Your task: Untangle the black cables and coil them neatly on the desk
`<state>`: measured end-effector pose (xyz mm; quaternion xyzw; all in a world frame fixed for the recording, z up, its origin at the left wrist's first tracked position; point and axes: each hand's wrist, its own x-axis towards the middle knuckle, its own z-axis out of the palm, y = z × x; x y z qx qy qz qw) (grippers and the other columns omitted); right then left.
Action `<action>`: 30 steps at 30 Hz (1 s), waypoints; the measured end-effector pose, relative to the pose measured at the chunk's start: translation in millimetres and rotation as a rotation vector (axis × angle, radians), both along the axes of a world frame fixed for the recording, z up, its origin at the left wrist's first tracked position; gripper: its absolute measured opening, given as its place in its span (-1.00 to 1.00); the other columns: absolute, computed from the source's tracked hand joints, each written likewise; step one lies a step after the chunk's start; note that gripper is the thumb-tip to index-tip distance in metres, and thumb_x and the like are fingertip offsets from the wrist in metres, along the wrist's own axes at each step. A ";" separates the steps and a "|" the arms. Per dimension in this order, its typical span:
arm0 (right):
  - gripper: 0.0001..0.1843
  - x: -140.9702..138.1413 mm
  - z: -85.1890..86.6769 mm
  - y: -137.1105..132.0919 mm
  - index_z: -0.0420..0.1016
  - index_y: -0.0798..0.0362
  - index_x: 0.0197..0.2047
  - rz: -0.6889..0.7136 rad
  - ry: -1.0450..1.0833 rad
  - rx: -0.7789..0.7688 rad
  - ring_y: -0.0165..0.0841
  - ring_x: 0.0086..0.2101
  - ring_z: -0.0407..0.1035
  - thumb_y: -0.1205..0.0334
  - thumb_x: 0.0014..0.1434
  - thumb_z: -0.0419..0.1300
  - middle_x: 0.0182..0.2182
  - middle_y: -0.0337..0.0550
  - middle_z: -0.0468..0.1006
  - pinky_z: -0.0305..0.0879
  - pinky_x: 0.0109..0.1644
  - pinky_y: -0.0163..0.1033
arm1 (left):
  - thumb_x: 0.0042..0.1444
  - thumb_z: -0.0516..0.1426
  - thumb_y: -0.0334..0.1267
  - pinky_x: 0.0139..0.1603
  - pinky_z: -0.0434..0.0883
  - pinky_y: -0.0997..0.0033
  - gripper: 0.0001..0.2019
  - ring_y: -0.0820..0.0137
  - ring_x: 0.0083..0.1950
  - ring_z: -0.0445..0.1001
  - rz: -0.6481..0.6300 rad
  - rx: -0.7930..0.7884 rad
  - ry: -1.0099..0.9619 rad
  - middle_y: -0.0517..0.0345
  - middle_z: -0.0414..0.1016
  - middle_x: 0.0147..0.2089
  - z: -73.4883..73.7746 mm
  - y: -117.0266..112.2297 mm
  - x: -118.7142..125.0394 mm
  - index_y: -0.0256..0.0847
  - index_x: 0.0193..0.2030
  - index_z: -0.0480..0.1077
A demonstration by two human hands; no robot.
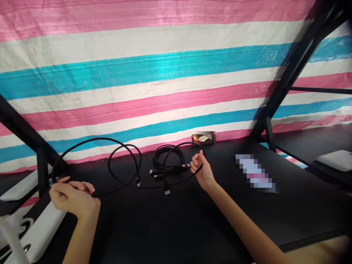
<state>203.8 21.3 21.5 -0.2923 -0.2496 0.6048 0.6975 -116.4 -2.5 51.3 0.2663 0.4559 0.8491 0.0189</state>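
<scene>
A long black HDMI-type cable (pixel 96 139) runs between my two hands in wide loops above the black table. Curled fingers of my left hand (pixel 72 198) close on the cable at the left, with part of the grip hidden. On the right, my right hand (pixel 202 171) pinches the cable, which bends up and over beside the thumb. One plug (pixel 138 179) of this cable hangs near the middle, and the other plug (pixel 166 187) dangles left of my right hand. Behind them a coiled black cable (pixel 157 164) lies on the table, its light-tipped plugs showing.
A small dark box (pixel 209 138) stands at the table's back edge. A flat, pixelated item (pixel 255 174) lies on the right. White power-strip-like bars (pixel 41 234) line the left side, with a white cord (pixel 11 234). Black frame posts (pixel 288 73) flank the striped sheet (pixel 165 69).
</scene>
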 end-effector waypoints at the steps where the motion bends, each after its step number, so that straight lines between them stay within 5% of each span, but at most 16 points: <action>1: -0.58 -0.9 -0.7 0.0 0.27 0.06 -0.57 -0.013 -0.036 0.009 -0.58 -0.71 0.02 -0.06 -0.14 0.34 -0.71 -0.41 0.12 -0.03 -0.69 -0.41 | 0.24 -0.10 -0.21 -0.84 0.06 0.54 -0.81 0.53 -0.80 -0.02 0.002 0.018 0.058 0.47 0.04 -0.76 0.9 -1.6 3.6 -0.20 -0.37 0.20; 8: -0.58 -4.5 -4.1 0.8 0.29 0.07 -0.59 -0.083 -0.180 0.031 -0.57 -0.72 0.04 -0.08 -0.15 0.33 -0.73 -0.40 0.15 -0.03 -0.67 -0.39 | 0.21 -0.05 -0.15 -0.86 -0.07 0.52 -0.76 0.56 -0.83 -0.03 -0.095 0.000 0.178 0.45 0.08 -0.77 -2.3 -7.3 28.3 -0.23 -0.38 0.28; 16: -0.54 -5.2 -7.2 1.4 0.25 0.07 -0.61 0.033 -0.311 0.078 -0.57 -0.73 0.03 -0.16 -0.04 0.21 -0.72 -0.35 0.18 -0.23 -0.67 -0.38 | 0.18 0.00 -0.09 -0.74 -0.03 0.61 -0.68 0.61 -0.72 -0.01 -0.343 -0.342 0.343 0.41 0.03 -0.70 -18.9 -8.1 40.3 -0.27 -0.14 0.42; 25: -0.62 -10.1 -4.9 -3.9 0.42 0.10 -0.48 0.155 -0.485 0.021 -0.55 -0.70 0.08 -0.09 0.00 0.14 -0.64 -0.29 0.30 -0.21 -0.61 -0.35 | 0.08 0.05 0.05 -0.81 -0.10 0.64 -0.62 0.62 -0.74 -0.06 -0.729 -0.694 0.366 0.41 -0.04 -0.69 -29.3 -4.0 51.3 -0.25 -0.24 0.41; 30: -0.71 -7.9 -5.3 -4.6 0.40 0.08 -0.48 0.152 -0.437 -0.015 -0.55 -0.69 0.06 0.00 -0.04 0.16 -0.63 -0.31 0.29 -0.21 -0.58 -0.33 | 0.05 0.05 0.10 -0.85 -0.06 0.64 -0.60 0.61 -0.77 -0.03 -0.776 -0.773 0.368 0.43 -0.01 -0.70 -31.6 -6.6 55.0 -0.21 -0.22 0.39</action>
